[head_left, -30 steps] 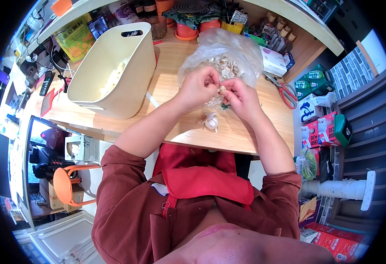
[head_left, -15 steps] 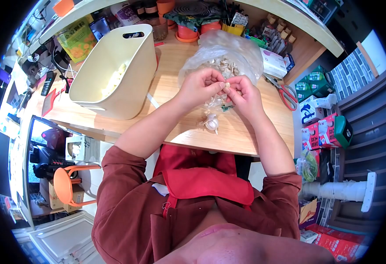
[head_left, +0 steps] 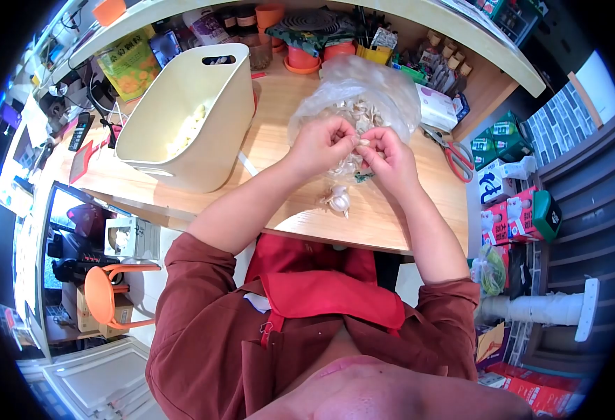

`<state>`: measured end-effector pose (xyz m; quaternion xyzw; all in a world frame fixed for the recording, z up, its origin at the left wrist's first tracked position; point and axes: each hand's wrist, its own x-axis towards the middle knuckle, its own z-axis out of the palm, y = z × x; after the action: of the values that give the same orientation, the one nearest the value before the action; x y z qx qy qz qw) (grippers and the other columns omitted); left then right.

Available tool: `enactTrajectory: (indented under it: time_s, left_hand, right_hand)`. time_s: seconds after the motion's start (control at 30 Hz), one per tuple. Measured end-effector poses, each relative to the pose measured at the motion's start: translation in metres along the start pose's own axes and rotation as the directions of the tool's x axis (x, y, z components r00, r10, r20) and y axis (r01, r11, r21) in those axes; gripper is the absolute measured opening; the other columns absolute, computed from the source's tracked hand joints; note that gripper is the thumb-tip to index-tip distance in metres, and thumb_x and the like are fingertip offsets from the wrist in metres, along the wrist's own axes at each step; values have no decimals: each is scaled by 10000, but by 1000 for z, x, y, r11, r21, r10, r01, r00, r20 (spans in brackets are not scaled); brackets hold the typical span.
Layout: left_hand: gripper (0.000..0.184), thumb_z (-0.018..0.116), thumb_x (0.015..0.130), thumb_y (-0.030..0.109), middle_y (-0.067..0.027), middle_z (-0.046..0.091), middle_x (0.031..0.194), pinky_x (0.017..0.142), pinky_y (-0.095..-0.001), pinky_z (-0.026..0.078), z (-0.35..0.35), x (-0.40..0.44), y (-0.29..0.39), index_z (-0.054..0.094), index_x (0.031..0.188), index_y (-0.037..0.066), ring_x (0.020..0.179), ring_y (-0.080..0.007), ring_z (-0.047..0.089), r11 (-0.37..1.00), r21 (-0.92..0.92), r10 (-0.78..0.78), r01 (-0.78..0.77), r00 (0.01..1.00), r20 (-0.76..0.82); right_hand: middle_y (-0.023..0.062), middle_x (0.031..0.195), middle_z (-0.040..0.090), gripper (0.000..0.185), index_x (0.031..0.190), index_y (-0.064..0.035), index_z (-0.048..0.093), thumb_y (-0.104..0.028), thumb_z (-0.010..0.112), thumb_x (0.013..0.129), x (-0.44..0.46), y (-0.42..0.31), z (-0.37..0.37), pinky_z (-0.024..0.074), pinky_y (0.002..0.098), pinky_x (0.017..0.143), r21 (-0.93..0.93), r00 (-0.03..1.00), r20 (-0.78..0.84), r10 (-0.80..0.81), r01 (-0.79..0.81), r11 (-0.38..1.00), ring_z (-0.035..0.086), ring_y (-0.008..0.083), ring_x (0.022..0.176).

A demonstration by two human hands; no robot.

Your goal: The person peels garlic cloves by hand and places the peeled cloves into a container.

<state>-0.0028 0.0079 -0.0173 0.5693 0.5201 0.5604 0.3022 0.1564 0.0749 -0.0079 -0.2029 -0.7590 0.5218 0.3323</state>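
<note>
A small pale garlic clove (head_left: 363, 143) is pinched between the fingertips of both hands. My left hand (head_left: 326, 145) is closed, its thumb and fingers pressed together at the clove. My right hand (head_left: 389, 155) meets it from the other side, also in a pinch. Behind the hands lies a clear plastic bag (head_left: 384, 84) with garlic skins (head_left: 358, 112) heaped at its mouth. A garlic bulb (head_left: 337, 200) with papery skin rests on the table near the front edge, below the hands. Peeled cloves (head_left: 190, 131) lie inside the cream bin (head_left: 230, 133) at the left.
Red-handled scissors (head_left: 458, 159) lie at the table's (head_left: 286, 203) right side, near a white box (head_left: 436, 108). Pots, jars and bottles line the back under a shelf. A red dustpan-like item (head_left: 81, 165) and a remote (head_left: 80, 131) sit at the far left.
The hands stay together at the clove with small finger movements. The whole view has shifted slightly, and the table's things appear a little lower and farther right.
</note>
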Motion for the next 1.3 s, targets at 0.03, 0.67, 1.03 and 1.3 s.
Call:
enactTrajectory:
  time_s: [0.03, 0.67, 1.03, 1.3]
  left_hand:
    - [52, 563, 831, 63, 13, 555, 725, 537, -187, 421, 0, 0, 1, 547, 850, 17, 618, -39, 516, 1000, 29, -2, 3, 1000, -25]
    - [80, 551, 843, 62, 5, 552, 726, 563, -203, 416, 0, 3, 2, 564, 899, 6, 623, -58, 500, 995, 49, 96, -89, 984, -152]
    - [151, 577, 851, 181, 11, 538, 701, 544, -212, 394, 0, -5, 14, 549, 866, 34, 617, -47, 479, 990, 104, 71, -95, 974, 214]
    - [116, 585, 846, 120, -4, 543, 706, 528, -197, 386, -1, -4, 8, 535, 858, 16, 619, -46, 487, 987, -162, 68, -22, 956, 284]
  right_hand:
    - [36, 761, 594, 182, 973, -33, 495, -73, 594, 826, 0, 1, 0, 441, 206, 544, 15, 1000, -7, -15, 16, 1000, 544, 80, 616]
    - [12, 753, 564, 111, 956, -22, 555, -79, 548, 861, 2, -4, -6, 388, 177, 538, 336, 997, -56, 55, -33, 941, 489, 55, 617]
    - [0, 718, 550, 52, 880, -38, 532, -88, 539, 867, -4, -5, 0, 384, 180, 519, 218, 1000, -14, -1, 4, 976, 477, 49, 576]
    - [6, 713, 531, 73, 887, -30, 507, -103, 517, 880, -6, -10, 0, 370, 174, 527, 301, 1000, 31, 7, -16, 954, 462, 49, 583]
